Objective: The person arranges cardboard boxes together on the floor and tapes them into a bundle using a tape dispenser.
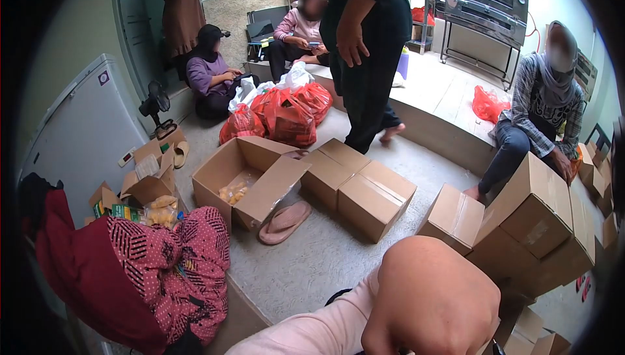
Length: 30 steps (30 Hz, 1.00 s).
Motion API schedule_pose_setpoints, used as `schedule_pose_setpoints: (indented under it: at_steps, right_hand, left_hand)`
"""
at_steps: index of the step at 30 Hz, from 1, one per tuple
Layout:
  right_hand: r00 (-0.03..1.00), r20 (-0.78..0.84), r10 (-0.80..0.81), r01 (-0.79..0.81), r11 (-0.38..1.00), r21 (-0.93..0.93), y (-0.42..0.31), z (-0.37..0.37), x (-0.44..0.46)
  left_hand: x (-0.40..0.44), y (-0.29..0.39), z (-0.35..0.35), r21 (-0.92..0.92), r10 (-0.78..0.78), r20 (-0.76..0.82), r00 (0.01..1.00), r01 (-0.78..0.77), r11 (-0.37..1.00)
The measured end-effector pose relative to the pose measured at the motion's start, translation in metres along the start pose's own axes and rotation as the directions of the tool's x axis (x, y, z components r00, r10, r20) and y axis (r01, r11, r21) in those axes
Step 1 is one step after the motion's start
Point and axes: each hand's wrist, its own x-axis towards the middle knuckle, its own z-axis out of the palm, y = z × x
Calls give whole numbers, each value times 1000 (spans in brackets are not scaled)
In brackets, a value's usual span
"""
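Very near the camera, at the bottom edge, is my left hand (436, 296), judging by the pale pink sleeve (312, 322) that runs to it from the lower left. Its back faces up and the fingers curl downward, mostly out of sight. What they hold, if anything, is hidden. A thin dark tip (498, 348) shows by the hand's right edge; its kind is unclear. Beyond the hand stand stacked cardboard boxes (530, 215), and a taped box (456, 212) is closest to it. My right hand is out of view.
An open carton (215, 189) holds bagged yellowish food; two closed boxes (374, 195) adjoin it. Pink slippers (286, 223) lie on the floor. Red plastic bags (286, 117) are piled farther back. A person (368, 49) stands mid-room; several others sit around. Patterned cloth (163, 264) is at left.
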Motion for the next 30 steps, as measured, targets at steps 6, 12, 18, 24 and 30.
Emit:
schedule_pose_setpoints:
  at_steps: [6, 12, 18, 24, 30]
  right_hand:
    - [1000, -1, 2, -2, 1000, 4, 4, 4, 1]
    - [1000, -18, -3, 3, 1000, 15, 3, 12, 10]
    - [1000, -27, -6, 6, 1000, 7, 8, 17, 13]
    - [999, -35, -11, 11, 1000, 4, 16, 31, 15]
    - [999, -45, -6, 9, 998, 61, -6, -9, 5]
  left_hand:
    - [4, -11, 7, 13, 23, 1, 1000, -23, 1000]
    - [6, 2, -4, 42, -68, -3, 998, 68, 997]
    - [2, -6, 8, 88, -43, 3, 999, 43, 995]
    - [-4, -16, 15, 90, -26, 29, 999, 24, 996]
    - [-4, -11, 13, 19, -110, 56, 992, 109, 994]
